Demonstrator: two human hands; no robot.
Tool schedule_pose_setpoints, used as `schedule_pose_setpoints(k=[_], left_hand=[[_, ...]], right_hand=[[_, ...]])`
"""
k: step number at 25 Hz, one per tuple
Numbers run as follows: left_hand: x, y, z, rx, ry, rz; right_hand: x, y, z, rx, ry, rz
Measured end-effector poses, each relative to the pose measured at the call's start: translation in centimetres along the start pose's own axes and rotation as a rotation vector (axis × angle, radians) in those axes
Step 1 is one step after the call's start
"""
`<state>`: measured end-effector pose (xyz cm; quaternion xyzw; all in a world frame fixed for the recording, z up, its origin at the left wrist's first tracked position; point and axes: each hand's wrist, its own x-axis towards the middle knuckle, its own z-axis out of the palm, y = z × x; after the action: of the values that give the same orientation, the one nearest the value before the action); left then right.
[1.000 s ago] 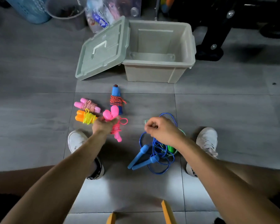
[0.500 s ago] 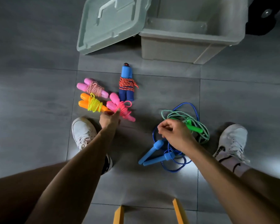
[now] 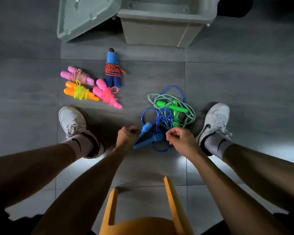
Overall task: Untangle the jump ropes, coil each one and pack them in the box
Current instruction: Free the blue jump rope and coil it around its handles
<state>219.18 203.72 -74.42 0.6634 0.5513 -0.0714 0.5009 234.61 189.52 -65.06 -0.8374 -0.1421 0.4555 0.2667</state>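
Four coiled jump ropes lie on the floor at the left: a pink-handled one (image 3: 76,76), an orange one with yellow cord (image 3: 80,92), an all-pink one (image 3: 107,94) and a blue-handled one with red cord (image 3: 113,70). To the right, a blue jump rope (image 3: 163,119) and a green jump rope (image 3: 173,107) are tangled together. My left hand (image 3: 127,135) is curled just left of the blue handles and holds nothing I can see. My right hand (image 3: 180,139) pinches the blue cord at the tangle's near edge. The open grey box (image 3: 159,16) stands behind.
The box lid (image 3: 85,16) leans open to the left of the box. My white shoes (image 3: 71,121) (image 3: 215,119) flank the ropes on the grey tiled floor. A yellow stool (image 3: 143,223) is under me at the bottom edge.
My left hand let go of the all-pink coil, which now lies by the orange one, and moved right to the blue handles. My head tilted down. My right hand stayed at the tangle.
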Motion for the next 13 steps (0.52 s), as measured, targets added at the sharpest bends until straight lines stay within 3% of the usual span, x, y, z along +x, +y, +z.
schedule_pose_setpoints(k=[5, 13], left_hand=[[0.3, 0.4, 2.6, 0.141, 0.054, -0.032], [0.1, 0.5, 4.2, 0.301, -0.038, -0.008]], right_hand=[[-2.7, 3.1, -1.3, 0.050, 0.003, -0.047], [-2.3, 5.6, -2.7, 0.120, -0.006, -0.009]])
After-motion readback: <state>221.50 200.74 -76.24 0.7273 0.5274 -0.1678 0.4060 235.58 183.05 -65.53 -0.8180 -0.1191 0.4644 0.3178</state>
